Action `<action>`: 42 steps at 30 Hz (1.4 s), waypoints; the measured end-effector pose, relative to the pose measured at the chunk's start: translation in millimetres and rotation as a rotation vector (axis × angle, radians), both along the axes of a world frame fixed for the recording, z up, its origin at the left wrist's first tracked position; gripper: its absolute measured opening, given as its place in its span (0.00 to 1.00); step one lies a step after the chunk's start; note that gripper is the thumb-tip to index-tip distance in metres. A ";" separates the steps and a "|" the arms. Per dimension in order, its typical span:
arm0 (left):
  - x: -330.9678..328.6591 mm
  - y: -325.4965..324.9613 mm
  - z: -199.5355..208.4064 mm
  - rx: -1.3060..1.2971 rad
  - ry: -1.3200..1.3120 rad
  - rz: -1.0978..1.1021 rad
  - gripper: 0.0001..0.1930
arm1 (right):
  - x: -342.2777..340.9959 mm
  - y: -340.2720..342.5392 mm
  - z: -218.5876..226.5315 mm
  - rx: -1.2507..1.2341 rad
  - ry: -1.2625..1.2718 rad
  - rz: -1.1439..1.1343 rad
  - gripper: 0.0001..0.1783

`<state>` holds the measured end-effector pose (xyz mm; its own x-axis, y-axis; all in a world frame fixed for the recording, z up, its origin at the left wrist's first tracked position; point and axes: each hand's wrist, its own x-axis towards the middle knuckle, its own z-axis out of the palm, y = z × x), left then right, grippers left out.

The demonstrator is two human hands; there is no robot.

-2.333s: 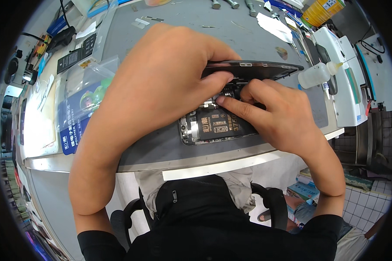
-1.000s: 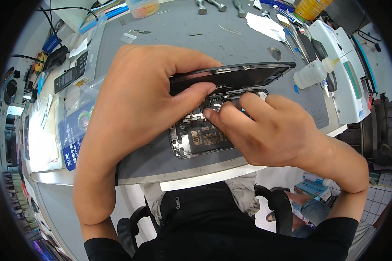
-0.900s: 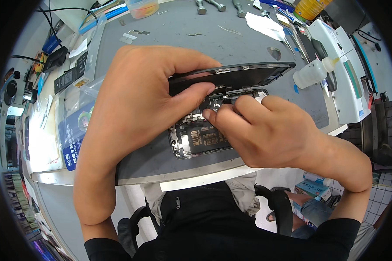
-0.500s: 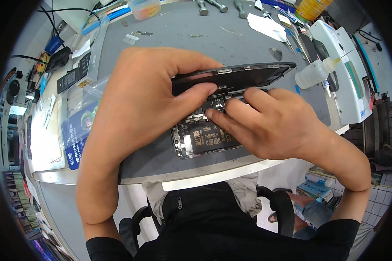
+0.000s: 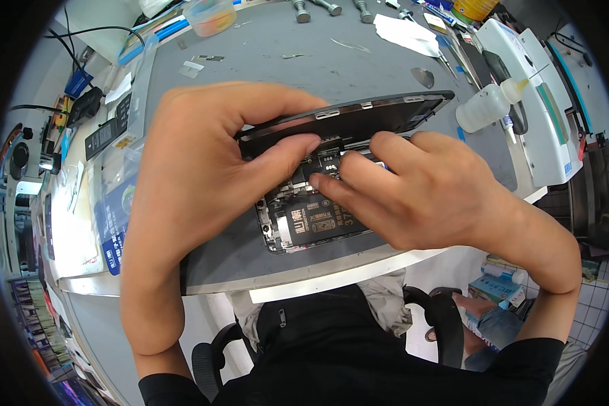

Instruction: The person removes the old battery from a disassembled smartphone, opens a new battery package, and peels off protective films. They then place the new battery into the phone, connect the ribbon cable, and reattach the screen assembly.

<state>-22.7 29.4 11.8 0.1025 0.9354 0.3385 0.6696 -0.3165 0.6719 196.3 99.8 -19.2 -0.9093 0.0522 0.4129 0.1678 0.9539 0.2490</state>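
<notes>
An opened phone (image 5: 275,238) lies on the grey mat near the table's front edge, its black battery (image 5: 312,220) and inner metal parts exposed. My left hand (image 5: 203,162) grips the lifted screen panel (image 5: 362,120), thumb on its inner side and fingers behind it. The panel stands tilted over the far side of the phone body. My right hand (image 5: 419,189) reaches in from the right with fingers curled and tips down on the inner parts just above the battery. Whatever those fingertips pinch, if anything, is hidden.
A white dropper bottle (image 5: 484,108) and a white machine (image 5: 531,101) stand at right. Screwdrivers (image 5: 328,7), a white scrap (image 5: 406,35) and a plastic tub (image 5: 210,17) lie at the back. Loose batteries (image 5: 101,139) and a clear bag (image 5: 115,196) are at left.
The whole view has shifted slightly. The screen panel and my left hand have moved a little left. My right fingertips stay at the same inner parts.
</notes>
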 end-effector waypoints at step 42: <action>-6.3 3.4 -6.5 -0.039 -0.013 -0.021 0.13 | 38.9 -22.2 11.0 -0.393 0.071 -0.132 0.24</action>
